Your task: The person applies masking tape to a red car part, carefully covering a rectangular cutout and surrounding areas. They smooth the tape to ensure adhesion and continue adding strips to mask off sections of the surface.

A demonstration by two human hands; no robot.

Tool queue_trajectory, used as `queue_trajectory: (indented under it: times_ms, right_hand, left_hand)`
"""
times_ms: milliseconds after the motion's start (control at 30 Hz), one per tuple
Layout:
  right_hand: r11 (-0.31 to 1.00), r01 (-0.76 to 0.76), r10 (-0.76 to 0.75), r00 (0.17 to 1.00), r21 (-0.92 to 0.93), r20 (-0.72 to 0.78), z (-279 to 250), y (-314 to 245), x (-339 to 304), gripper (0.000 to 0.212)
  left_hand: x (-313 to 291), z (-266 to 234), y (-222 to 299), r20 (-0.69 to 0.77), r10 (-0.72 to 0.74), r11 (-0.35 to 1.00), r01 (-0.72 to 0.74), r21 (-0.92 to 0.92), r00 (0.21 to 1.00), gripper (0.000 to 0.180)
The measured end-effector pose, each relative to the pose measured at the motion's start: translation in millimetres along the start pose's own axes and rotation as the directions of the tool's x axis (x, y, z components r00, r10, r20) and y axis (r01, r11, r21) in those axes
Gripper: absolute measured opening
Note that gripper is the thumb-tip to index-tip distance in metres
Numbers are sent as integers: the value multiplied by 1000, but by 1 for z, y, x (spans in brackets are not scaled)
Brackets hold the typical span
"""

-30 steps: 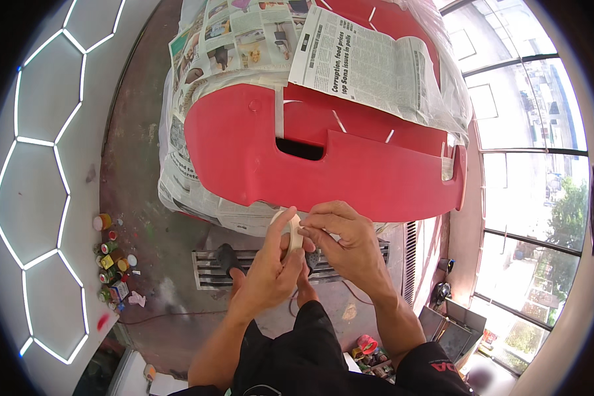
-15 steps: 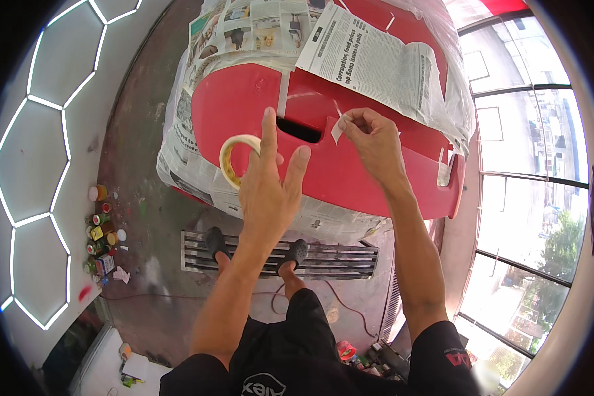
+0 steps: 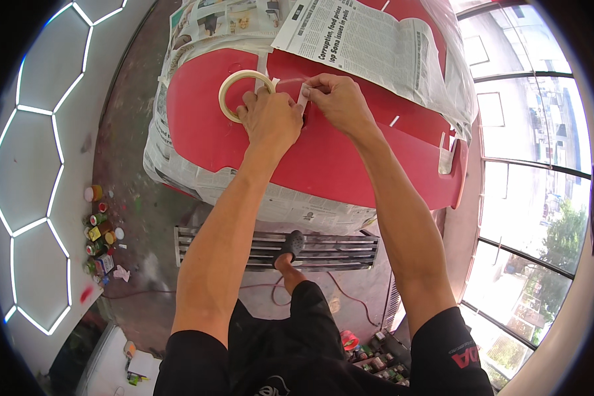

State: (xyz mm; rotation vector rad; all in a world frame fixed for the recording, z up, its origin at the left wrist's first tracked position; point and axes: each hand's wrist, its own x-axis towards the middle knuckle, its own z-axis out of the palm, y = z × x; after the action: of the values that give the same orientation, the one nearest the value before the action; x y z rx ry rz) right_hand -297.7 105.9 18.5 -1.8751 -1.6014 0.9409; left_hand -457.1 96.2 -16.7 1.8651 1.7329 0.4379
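My left hand [image 3: 272, 120] is closed on a roll of masking tape [image 3: 233, 80], which stands out past its fingers over a red car body panel [image 3: 201, 115]. Just to the right, my right hand [image 3: 340, 104] pinches a short pale strip of masking tape [image 3: 303, 97] between thumb and fingers. The strip hangs close to the left fingertips; whether they touch it is hard to see. Both hands are above the panel's dark slot, mostly hidden now. Beyond them a sheet of newspaper [image 3: 366, 43] lies on the red surface.
More newspaper [image 3: 221, 26] and clear plastic sheeting wrap the car body. A slatted metal step [image 3: 336, 254] stands on the floor before it, one clog [image 3: 294, 244] on it. Small paint containers [image 3: 98, 231] line the left; a hose [image 3: 350, 297] crosses the floor.
Both hands moved farther forward over the panel and closer together. The left hand's spread fingers have drawn in toward the strip, and the tape roll moved forward with it. The view shifted.
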Motion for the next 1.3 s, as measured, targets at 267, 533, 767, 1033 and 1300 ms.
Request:
queue_trajectory:
  times_ms: [267,533,767,1033,1300]
  right_hand:
    - [945,198,-218,975,-260,-50,9,38,14,18]
    - [925,269,-298,952,-268,-74,13,49,20,15]
    - [910,264,-285,958,-321,-19,10,45,23,17]
    - [883,293,-316,949,-367,-2,9,44,21,18]
    - [880,310,-333,943,-361,-1,7,44,20,20]
  left_hand:
    - [2,25,0,-23,100,983,-95,154,995,24]
    - [4,31,3,-28,108,975,-101,198,994,23]
    - [6,33,1,-13,83,973,-78,216,996,22]
    - [3,38,2,-62,99,975,-85,205,993,20]
    - [4,38,0,-81,133,974,-115,194,988,19]
